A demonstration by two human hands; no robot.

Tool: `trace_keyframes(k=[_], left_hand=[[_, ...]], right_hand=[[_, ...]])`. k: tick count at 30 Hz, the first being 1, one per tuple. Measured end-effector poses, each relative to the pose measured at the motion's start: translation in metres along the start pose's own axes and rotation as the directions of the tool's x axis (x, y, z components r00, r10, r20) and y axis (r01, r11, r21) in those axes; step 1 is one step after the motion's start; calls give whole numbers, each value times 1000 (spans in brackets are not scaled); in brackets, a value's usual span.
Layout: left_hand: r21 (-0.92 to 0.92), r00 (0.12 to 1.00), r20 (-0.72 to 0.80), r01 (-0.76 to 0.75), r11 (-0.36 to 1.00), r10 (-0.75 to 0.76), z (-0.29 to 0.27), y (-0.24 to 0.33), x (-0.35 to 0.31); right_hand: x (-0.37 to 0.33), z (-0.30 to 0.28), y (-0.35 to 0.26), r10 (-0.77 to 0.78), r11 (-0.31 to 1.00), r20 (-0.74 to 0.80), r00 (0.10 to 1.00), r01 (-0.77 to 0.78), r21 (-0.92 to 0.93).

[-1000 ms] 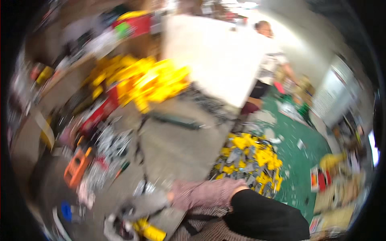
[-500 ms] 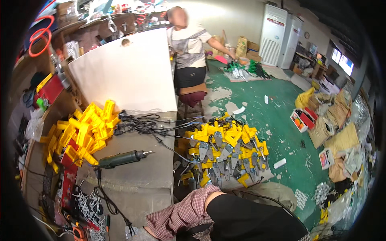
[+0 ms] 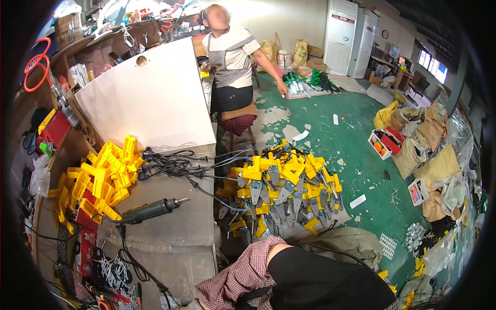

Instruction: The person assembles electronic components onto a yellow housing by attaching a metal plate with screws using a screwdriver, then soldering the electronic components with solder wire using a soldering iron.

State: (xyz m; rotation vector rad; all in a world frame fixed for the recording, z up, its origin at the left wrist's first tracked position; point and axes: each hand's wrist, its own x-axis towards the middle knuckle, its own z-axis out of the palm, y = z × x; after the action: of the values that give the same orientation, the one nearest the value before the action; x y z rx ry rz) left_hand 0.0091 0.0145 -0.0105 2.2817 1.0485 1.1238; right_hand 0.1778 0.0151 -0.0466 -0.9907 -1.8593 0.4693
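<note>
Neither of my hands shows. Only a checked sleeve (image 3: 240,274) reaches the lower edge, with a sliver of grey at its cuff; I cannot tell which arm it is. Left of the sleeve, a dark green electric screwdriver (image 3: 150,211) lies on the grey bench (image 3: 175,232), its bit pointing right. Yellow plastic housings (image 3: 103,178) are heaped behind it. Black power cords (image 3: 173,164) with plugs lie tangled across the bench. Right of the bench is a large pile of yellow tools with grey metal plates (image 3: 284,191).
Loose screws (image 3: 112,271) lie at the bench's near left. A white board (image 3: 150,98) stands across the back. Beyond it a person (image 3: 230,62) is beside green-handled items (image 3: 315,80) on the floor. Sacks (image 3: 436,165) and a red-and-white box (image 3: 385,143) line the right.
The whole view has shifted slightly, so the bench and piles appear further left. The other person's outstretched hand has come away from the green-handled items. My sleeve has hardly moved.
</note>
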Motion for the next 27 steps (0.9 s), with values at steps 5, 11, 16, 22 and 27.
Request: trace_keyframes(k=[5,11,16,22,27], left_hand=[[127,997,71,30,991,-39,-4,-11,-11],[478,967,198,-239,845,161,-4,17,-10],[-77,992,-86,84,993,-91,15,48,8],[-229,848,146,529,817,-509,29,14,-8],[-350,900,-169,326,878,-402,49,-13,-10]], right_hand=[[-1,-4,-1,29,999,55,998,-26,-44],[7,-6,7,94,995,212,973,-82,-63],[6,-50,-2,152,985,407,901,-172,15],[-21,-74,-3,308,732,501,809,-538,417],[13,-42,58,69,888,495,866,-280,366]])
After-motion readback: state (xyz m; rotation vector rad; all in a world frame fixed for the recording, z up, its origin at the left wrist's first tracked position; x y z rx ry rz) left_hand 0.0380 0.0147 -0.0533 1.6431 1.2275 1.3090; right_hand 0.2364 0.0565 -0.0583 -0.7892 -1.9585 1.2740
